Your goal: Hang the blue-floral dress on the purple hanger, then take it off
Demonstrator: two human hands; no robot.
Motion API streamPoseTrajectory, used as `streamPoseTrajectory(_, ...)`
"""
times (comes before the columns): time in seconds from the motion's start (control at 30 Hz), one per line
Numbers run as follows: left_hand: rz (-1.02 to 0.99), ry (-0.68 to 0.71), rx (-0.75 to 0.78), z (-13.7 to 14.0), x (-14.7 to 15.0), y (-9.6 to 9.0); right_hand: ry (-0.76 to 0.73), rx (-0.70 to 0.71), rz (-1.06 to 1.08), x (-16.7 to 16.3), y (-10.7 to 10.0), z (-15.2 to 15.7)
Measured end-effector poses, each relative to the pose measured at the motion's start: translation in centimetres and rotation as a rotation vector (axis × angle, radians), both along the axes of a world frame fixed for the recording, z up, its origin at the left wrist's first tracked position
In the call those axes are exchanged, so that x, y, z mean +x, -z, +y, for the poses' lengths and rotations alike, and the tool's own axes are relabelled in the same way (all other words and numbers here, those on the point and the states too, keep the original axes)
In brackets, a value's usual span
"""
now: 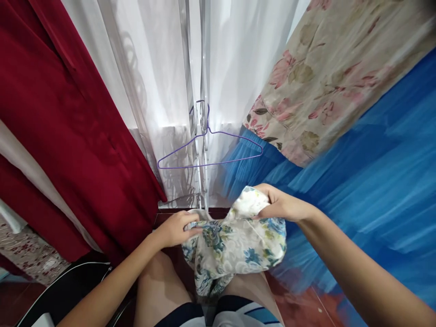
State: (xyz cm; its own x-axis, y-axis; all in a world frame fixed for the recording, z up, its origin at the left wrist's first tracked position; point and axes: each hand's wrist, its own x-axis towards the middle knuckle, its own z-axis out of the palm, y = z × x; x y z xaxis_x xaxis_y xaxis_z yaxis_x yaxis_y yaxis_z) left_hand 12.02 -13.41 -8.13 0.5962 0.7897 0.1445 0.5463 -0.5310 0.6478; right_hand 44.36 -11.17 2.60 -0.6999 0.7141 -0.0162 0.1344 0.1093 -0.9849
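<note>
A white garment with a blue and yellow-green floral print (238, 245) is bunched above my lap, stretched between both hands. My left hand (175, 228) pinches its left end, with fingers closed over the cloth. Higher up on the right, my right hand (277, 203) grips a folded, raised part of the garment, the thumb on the near side. Its lower part droops between my knees, and I cannot tell what kind of garment it is. Straight ahead, an unfilled purple wire hanger (209, 150) hangs by its hook, apart from both hands.
Behind the hanger are a white metal stand (200, 181) and a white curtain (153, 59). Dark red cloth (85, 136) hangs at left. A beige floral cloth (316, 86) and blue tulle (384, 181) hang at right. A black round-edged item (64, 290) sits at lower left.
</note>
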Motion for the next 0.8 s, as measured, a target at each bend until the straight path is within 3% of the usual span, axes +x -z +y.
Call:
streamPoseTrajectory(0.13,0.169,-0.109,0.233,2.9,-6.0,0.6,0.091,-0.002,-0.026,2.6,-0.4,1.0)
streamPoseTrajectory(0.2,0.198,-0.192,0.302,4.2,-8.6,-0.3,0.144,0.026,-0.037,3.0,0.2,2.1)
streamPoseTrajectory(0.3,0.265,-0.295,0.387,6.2,-10.8,-2.5,0.337,0.160,0.047,2.4,1.5,4.3)
streamPoseTrajectory(0.47,0.242,-0.530,0.456,10.6,-11.3,-5.6,0.592,0.417,0.140,0.3,2.4,7.4)
streamPoseTrajectory(0.6,0.162,-0.581,0.515,12.7,-10.6,-7.6,0.702,0.563,0.051,0.1,1.4,9.9)
streamPoseTrajectory(0.7,0.110,-0.547,0.528,12.4,-9.8,-8.6,0.759,0.562,-0.020,1.2,0.7,12.1)
streamPoseTrajectory(0.8,0.028,-0.504,0.526,11.7,-9.3,-9.0,0.713,0.519,-0.102,2.2,0.3,13.2)
